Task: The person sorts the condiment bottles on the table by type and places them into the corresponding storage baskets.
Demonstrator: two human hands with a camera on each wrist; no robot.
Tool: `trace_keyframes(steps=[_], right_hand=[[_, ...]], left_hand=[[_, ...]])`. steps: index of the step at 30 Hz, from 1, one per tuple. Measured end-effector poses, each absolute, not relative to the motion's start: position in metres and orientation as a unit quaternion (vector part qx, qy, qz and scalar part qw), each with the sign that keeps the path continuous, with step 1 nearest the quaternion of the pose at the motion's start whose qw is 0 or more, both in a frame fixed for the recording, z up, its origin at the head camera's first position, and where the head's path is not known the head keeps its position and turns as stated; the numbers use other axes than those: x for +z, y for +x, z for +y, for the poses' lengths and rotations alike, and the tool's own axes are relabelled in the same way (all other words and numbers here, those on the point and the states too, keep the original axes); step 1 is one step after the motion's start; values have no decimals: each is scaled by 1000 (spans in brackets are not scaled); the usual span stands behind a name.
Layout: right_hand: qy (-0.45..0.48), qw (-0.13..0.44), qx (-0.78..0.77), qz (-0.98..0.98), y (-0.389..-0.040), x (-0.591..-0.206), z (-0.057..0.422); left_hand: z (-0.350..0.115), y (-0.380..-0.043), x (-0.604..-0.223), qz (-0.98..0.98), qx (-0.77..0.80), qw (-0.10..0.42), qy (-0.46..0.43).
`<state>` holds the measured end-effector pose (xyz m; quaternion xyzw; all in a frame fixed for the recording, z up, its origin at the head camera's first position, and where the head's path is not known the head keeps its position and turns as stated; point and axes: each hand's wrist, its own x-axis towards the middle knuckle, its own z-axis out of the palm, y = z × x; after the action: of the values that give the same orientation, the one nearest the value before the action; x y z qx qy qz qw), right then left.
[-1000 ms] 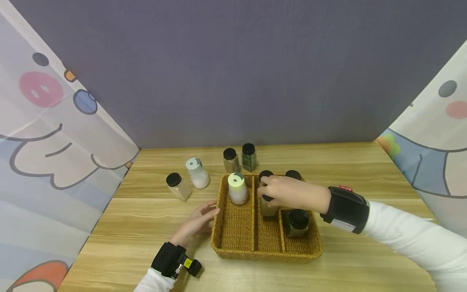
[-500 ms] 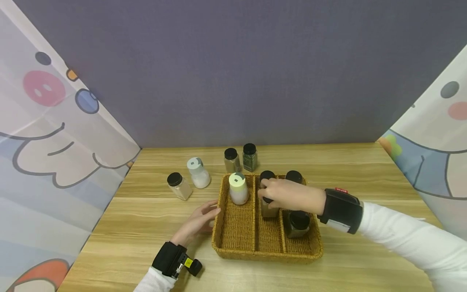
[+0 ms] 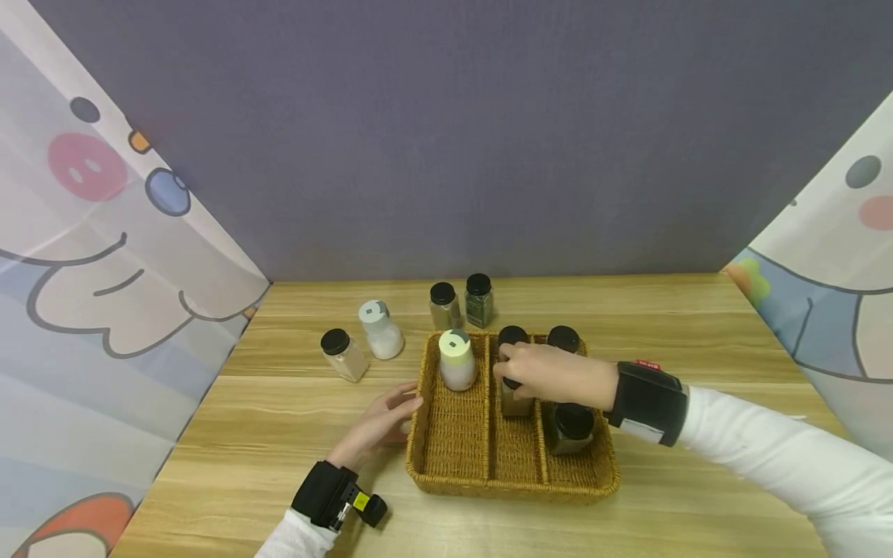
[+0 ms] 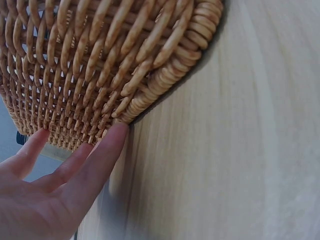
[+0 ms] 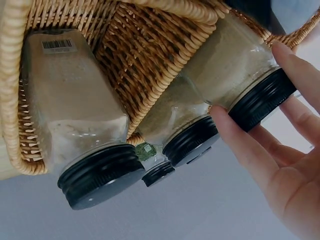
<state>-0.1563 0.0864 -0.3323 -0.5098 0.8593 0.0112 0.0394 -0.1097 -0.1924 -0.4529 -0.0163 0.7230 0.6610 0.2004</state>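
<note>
In the head view, a wicker basket [image 3: 516,490] with three compartments stands on the wooden table. My right hand [image 3: 551,376] reaches into the middle compartment and grips a black-lidded spice jar [image 3: 516,405] by its lid; the right wrist view shows thumb and fingers around that lid [image 5: 262,100]. Behind it stands another black-lidded jar [image 3: 512,335]. The right compartment holds two more, a rear jar [image 3: 563,339] and a front jar [image 3: 572,434]. A white shaker [image 3: 457,368] with a pale yellow cap occupies the left compartment. My left hand [image 4: 60,185] touches the basket's left outer wall with extended fingers.
Left of the basket stand a black-lidded jar [image 3: 346,356] of pale powder and a white-capped shaker [image 3: 382,333]. Behind it are a brown-filled jar [image 3: 445,310] and a jar of green flakes [image 3: 479,304]. A grey panel [image 3: 488,139] closes the back.
My right wrist has shifted slightly left while the hand stays on the same jar. My left hand and the basket keep their places; the head view has drifted a little.
</note>
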Motion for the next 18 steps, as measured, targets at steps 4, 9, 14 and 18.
trace_keyframes(steps=[4,9,14,18], right_hand=[[-512,37,11,858,-156,-334,86],[-516,33,14,856,-157,-336,86],[-511,44,7,858,-158,-339,86],[-507,49,2,860,-159,-341,86]], left_hand=[[-192,-110,-452,718,665,206,-14],[-192,-110,-452,723,659,206,-18],[-192,-109,-453,729,653,203,-23],[-192,-109,-453,728,654,202,-22]])
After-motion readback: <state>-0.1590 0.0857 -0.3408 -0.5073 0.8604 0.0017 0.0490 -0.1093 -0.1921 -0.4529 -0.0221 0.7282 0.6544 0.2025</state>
